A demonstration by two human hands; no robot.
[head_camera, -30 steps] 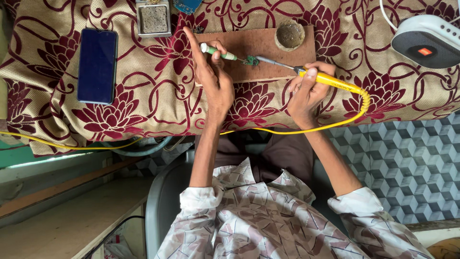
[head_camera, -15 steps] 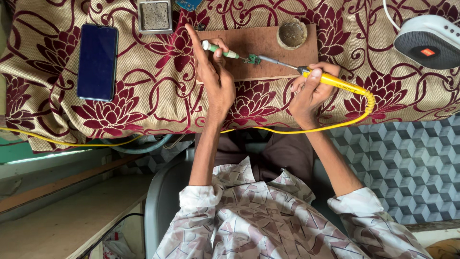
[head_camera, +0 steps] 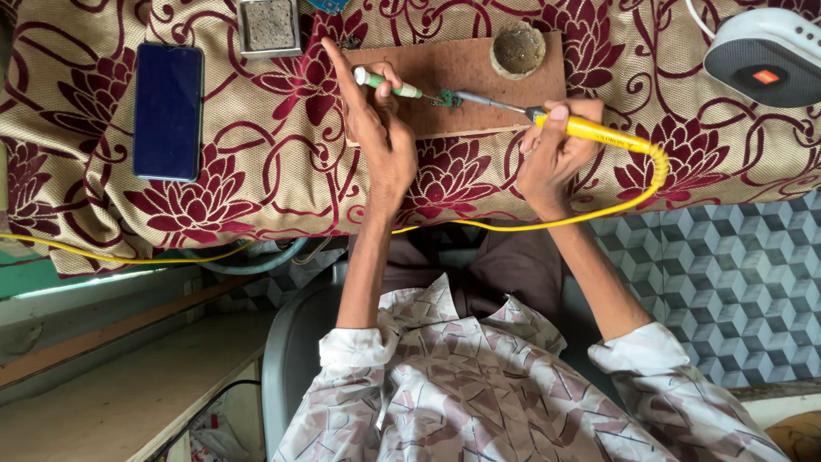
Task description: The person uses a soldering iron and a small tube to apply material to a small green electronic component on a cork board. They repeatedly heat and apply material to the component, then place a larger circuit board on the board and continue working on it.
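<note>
Left hand (head_camera: 383, 141) is gripping a green-handled tool (head_camera: 389, 84), right hand (head_camera: 554, 150) clasping a yellow soldering iron (head_camera: 590, 130), over a wooden board (head_camera: 453, 64) on floral cloth (head_camera: 256, 180), phone (head_camera: 168, 111) lying aside.

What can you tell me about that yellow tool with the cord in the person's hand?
The soldering iron has a slim yellow handle, a dark collar and a thin grey metal shaft ending in a tip. It lies almost level, pointing left, held like a pen in the right hand. Its tip meets a small green circuit board on the brown wooden board. A yellow cord leaves the handle's back end, loops round and runs left along the table edge.
</note>
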